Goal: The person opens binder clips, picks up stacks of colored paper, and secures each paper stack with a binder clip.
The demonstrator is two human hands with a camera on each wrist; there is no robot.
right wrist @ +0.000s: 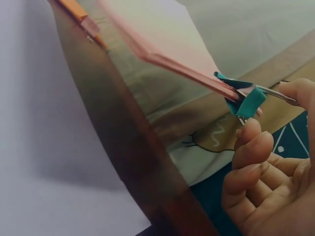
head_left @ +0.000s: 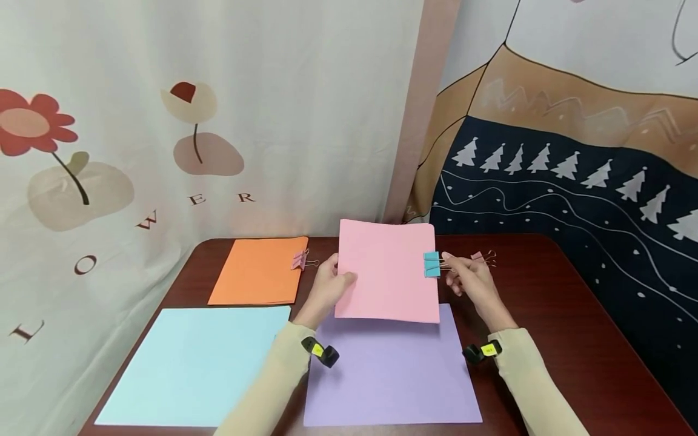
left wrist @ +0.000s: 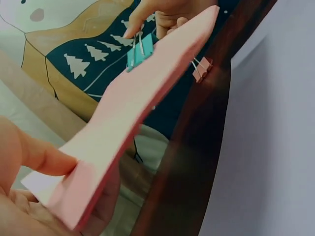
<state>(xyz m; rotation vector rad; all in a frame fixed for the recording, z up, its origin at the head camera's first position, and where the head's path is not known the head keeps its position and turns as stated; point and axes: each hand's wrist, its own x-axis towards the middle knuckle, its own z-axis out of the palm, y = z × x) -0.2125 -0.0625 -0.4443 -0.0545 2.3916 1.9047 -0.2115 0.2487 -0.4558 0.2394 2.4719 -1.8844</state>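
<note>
A folded stack of pink paper (head_left: 387, 272) is held up off the table, tilted toward the head camera. My left hand (head_left: 328, 286) grips its left edge, with the thumb on the front face. At the right edge sits a teal binder clip (head_left: 431, 265). My right hand (head_left: 473, 282) pinches the clip's wire handles between thumb and fingers. In the right wrist view the clip (right wrist: 250, 101) has its mouth around the paper's edge, and its handles stand out toward the fingers.
Below the pink stack lies a purple sheet (head_left: 392, 381). A light blue sheet (head_left: 196, 366) is at the left, with orange paper (head_left: 259, 272) behind it wearing a pink binder clip (head_left: 299, 260). Another pink clip (head_left: 477, 257) lies on the dark table (head_left: 567, 363) beyond my right hand.
</note>
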